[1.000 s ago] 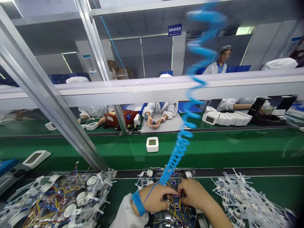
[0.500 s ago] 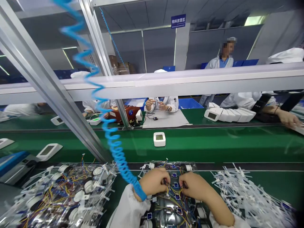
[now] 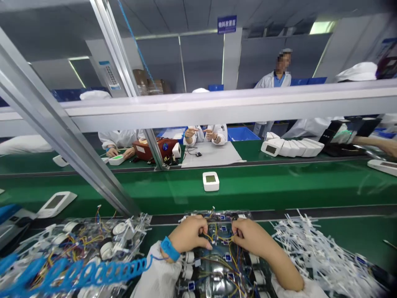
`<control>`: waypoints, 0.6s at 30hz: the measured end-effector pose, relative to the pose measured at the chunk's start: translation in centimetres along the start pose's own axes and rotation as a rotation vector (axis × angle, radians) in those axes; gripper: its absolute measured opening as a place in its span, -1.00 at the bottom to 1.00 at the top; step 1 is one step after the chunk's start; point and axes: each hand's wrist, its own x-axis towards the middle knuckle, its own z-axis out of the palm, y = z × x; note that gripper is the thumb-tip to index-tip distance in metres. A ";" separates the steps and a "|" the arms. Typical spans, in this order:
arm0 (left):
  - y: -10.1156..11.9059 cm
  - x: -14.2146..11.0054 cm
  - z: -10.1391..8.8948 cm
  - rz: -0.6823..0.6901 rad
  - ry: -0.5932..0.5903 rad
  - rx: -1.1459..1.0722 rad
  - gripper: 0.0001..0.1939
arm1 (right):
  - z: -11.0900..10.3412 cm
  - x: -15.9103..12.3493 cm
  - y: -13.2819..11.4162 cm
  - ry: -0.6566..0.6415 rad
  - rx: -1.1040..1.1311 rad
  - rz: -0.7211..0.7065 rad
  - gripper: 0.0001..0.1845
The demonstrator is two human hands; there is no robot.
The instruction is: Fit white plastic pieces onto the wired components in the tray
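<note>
A clear plastic tray [image 3: 217, 284] in front of me holds rows of small white-and-black round parts, blue square pieces and yellow, red and blue wires. Over its far left part is my left hand [image 3: 188, 235], with thumb and forefinger apart beside a small white connector [image 3: 213, 241]. A blue coiled-cord wrist strap [image 3: 170, 249] circles that wrist. My right hand [image 3: 249, 236] is closed in a pinch on yellow wires [image 3: 226, 239] at the tray's right side. Its fingertips are partly hidden.
At left sits another loaded tray [image 3: 105, 248]; at right, a heap of white cable ties [image 3: 322, 252]. A white device with a screen [image 3: 211, 181] stands on the green belt [image 3: 263, 186]. A metal post [image 3: 71, 136] slants at left. Co-workers sit across the belt.
My left hand has shifted left and its thumb and forefinger have parted. The coiled cord now lies low across the left tray. My view has moved slightly.
</note>
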 end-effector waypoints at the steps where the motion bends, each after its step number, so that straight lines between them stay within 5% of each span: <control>1: 0.1 0.1 0.1 -0.007 0.006 0.031 -0.53 | 0.0 0.0 -0.1 0.007 0.004 -0.002 -0.96; 5: 1.1 0.2 0.4 0.004 0.033 0.152 -0.44 | 0.0 0.0 -0.8 0.021 0.026 -0.034 -0.90; 9: 1.7 0.1 0.3 -0.001 0.077 0.170 -0.59 | 0.5 -0.1 -2.3 0.048 0.052 -0.082 -0.67; 18: 0.4 0.0 -0.5 -0.035 0.161 0.156 -0.58 | 2.2 0.5 -3.5 -0.142 0.042 -0.114 -0.74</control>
